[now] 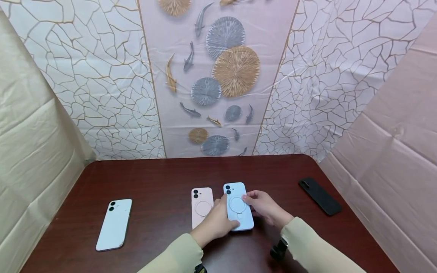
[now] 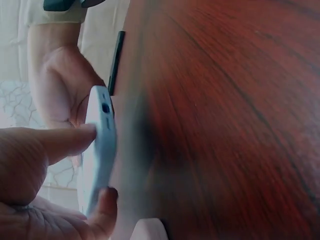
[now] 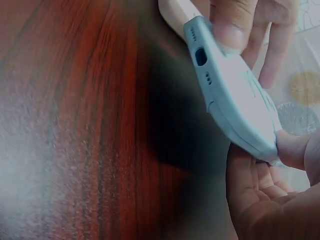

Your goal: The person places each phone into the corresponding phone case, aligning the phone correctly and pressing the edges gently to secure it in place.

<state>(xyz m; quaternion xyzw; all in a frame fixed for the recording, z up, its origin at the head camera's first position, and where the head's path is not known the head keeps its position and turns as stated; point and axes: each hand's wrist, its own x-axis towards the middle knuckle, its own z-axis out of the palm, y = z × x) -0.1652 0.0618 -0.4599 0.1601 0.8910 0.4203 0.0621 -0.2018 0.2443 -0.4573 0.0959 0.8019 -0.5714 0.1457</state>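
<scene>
A light blue phone case (image 1: 244, 222) with a ring on its back and camera lenses at its top left is held between both hands. My left hand (image 1: 215, 220) grips its left edge, thumb on the back near the lower end. At the right edge, my right hand (image 1: 268, 208) pinches it, thumb on the back and fingers beneath. The bottom end with its port opening shows on the case (image 3: 235, 95) in the right wrist view, raised off the table. A pink phone case (image 1: 198, 208) lies just left of it, partly behind my left hand.
A white phone (image 1: 114, 225) lies back up at the left of the dark red wooden table (image 1: 153, 178). Toward the right edge lies a black phone (image 1: 320, 196), set at a slant. Patterned fabric (image 1: 119, 76) stands behind the table, with plain cloth walls at both sides.
</scene>
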